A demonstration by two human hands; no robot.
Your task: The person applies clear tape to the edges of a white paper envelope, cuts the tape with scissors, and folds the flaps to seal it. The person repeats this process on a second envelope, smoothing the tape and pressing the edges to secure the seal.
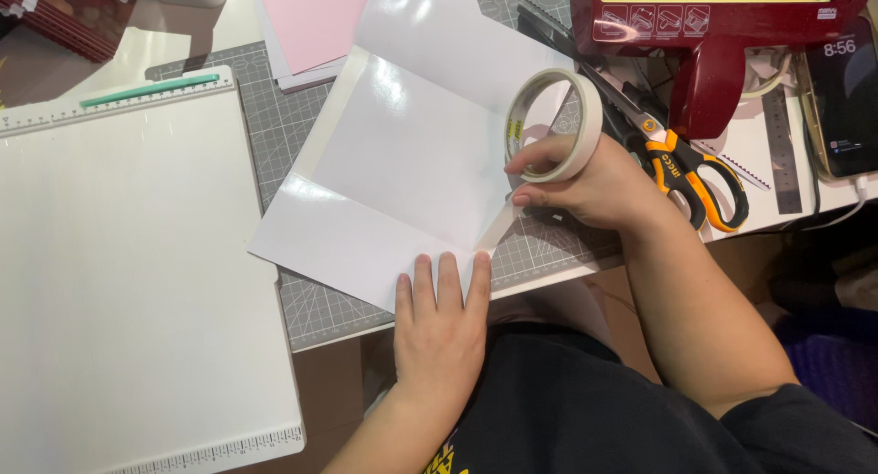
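Left hand: lay flat, fingers spread, pinning near edge of folded white sheet to cutting mat. Right hand: pinched tape roll at sheet's right edge. Likely faults: sheet skewing under light pressure; tape laid crooked. Scissors close by.

A phone lies at the far right edge of the table, its dark screen lit, with pale digits near the top and a small line of light text lower down; a white cable runs off from its lower end. On the dark red dispenser just left of it sits a row of four small white pictogram labels, and a little pale label near its right end.
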